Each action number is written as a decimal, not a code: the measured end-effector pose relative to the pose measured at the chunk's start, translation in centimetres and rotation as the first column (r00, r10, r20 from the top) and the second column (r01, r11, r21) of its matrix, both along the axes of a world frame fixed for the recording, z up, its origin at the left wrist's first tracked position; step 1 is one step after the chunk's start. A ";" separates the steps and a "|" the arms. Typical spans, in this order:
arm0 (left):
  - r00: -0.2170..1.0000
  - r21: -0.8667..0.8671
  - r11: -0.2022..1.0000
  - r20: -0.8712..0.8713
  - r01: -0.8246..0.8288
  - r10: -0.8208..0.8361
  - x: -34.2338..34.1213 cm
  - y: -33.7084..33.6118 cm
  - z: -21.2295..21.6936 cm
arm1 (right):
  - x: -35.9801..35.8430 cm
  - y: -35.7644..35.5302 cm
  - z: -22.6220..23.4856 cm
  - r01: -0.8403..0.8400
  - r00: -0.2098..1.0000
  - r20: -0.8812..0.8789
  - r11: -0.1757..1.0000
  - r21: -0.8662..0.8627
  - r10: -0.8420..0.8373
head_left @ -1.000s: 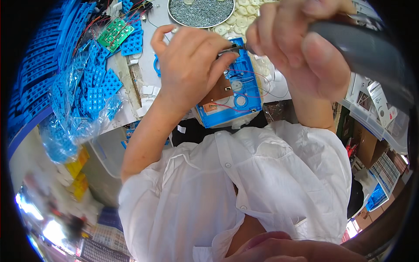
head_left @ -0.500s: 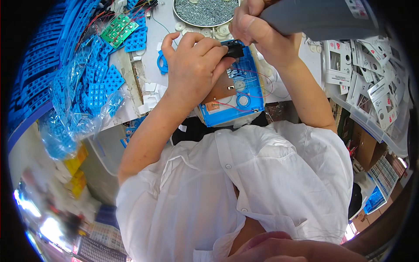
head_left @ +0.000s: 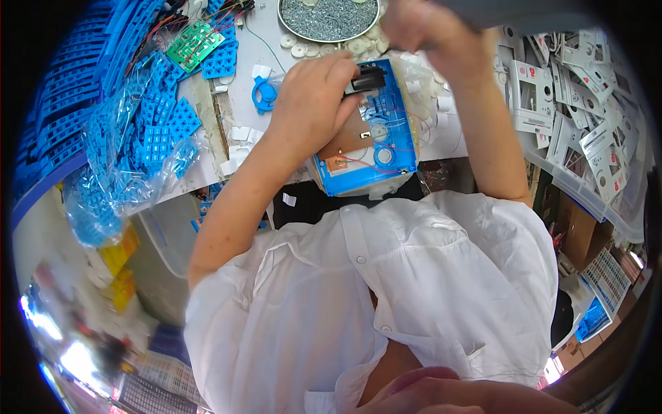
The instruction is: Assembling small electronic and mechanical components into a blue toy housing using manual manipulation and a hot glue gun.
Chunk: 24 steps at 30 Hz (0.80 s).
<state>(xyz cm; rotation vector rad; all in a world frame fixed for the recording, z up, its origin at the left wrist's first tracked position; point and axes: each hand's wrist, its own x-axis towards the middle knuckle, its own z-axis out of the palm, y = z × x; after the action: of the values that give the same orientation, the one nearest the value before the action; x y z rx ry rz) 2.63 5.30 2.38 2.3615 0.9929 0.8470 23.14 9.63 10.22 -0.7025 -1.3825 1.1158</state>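
A shallow blue plastic casing (head_left: 331,181) lies on the table, with a brown circuit board (head_left: 348,136) and thin wires inside. My left hand (head_left: 310,100) rests over its upper left side, fingers bent and thumb against a small black part (head_left: 367,79) at the far end. My right hand (head_left: 434,38) is raised beyond the casing's upper right and smeared by motion. Its fingers appear curled round the narrow end of a dark grey tool (head_left: 531,15), perhaps a powered screwdriver, partly cut off by the upper edge.
A round metal tray (head_left: 281,24) of screws stands at the back, with white discs (head_left: 358,46) beside it. Blue keypads (head_left: 158,143) in plastic bags and a green circuit board (head_left: 194,45) are on the left. White panels (head_left: 531,96) fill a clear bin (head_left: 624,217) on the right.
My right hand and the dark grey tool have lifted up and away from the black part. My left hand remains at it, with the fingers drawn closer together.
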 end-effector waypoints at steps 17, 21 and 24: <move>0.097 -0.619 0.336 0.387 -0.710 0.917 -38.1 -22.6 0.6 | 9.0 -5.4 -0.5 0.437 0.736 0.393 0.830 0.347 -0.552; -0.446 -0.941 -0.224 -0.091 -0.254 0.891 -47.1 -33.9 -17.0 | 10.7 0.1 -4.8 0.349 0.556 0.737 0.913 0.211 -0.383; -0.315 -0.871 -0.455 -0.386 -0.185 0.867 -45.8 -40.9 -27.4 | 11.6 1.3 -6.2 0.306 0.397 0.838 0.915 0.264 -0.375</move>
<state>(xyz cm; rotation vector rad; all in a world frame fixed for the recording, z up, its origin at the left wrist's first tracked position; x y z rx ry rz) -43.15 -35.61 -25.00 -0.4115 2.0489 1.0813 34.78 10.94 4.05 -1.5885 -1.9830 0.2871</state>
